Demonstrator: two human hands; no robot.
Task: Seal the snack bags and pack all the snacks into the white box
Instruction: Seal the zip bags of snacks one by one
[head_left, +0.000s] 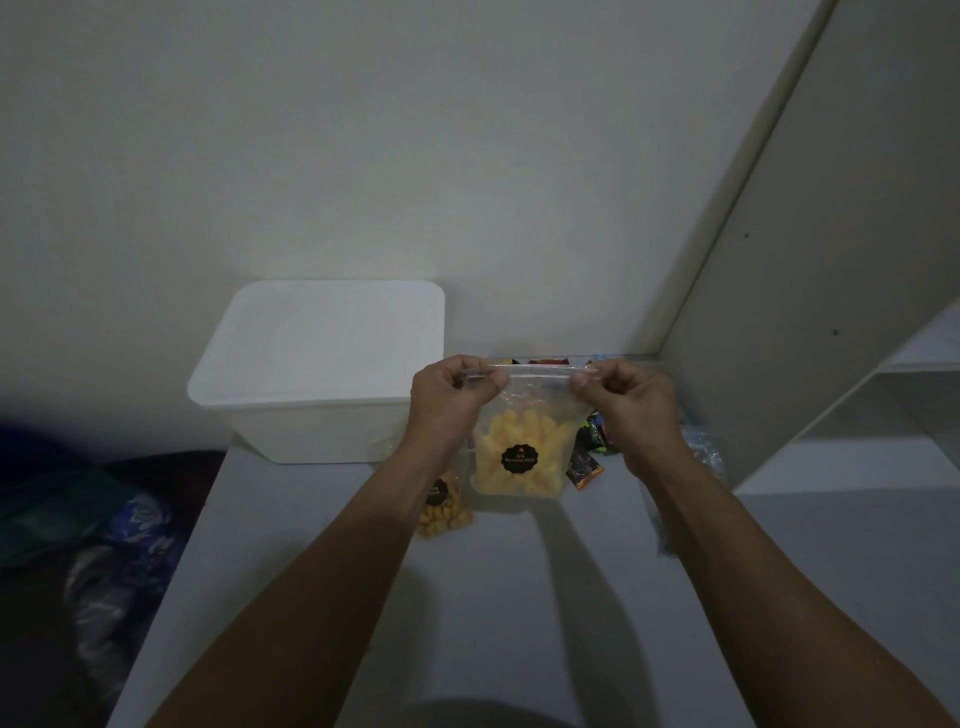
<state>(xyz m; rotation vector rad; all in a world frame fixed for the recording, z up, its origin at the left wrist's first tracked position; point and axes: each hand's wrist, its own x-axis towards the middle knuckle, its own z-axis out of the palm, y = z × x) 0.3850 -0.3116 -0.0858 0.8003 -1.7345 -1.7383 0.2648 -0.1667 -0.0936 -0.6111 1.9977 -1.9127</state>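
While both hands work at frame centre, the scene runs so:
Surface (519, 597): second snack bag (447, 512) lies lower centre, unpacked.
Held bag (522, 452): upright, zip strip on top, strip running left-right.
Left hand (447, 397): fingers pinch strip's left end.
Right hand (631, 402): fingers pinch right end.
Progress: sealing apparently underway; wrapped snacks (587, 462) unpacked.
White box (317, 369): behind, centre-left, lid on.

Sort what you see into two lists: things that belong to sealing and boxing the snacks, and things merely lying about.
Belongs to the job:
held snack bag
second snack bag
small dark packets
white box
both hands: left, right

Lying about:
patterned cloth
white shelving
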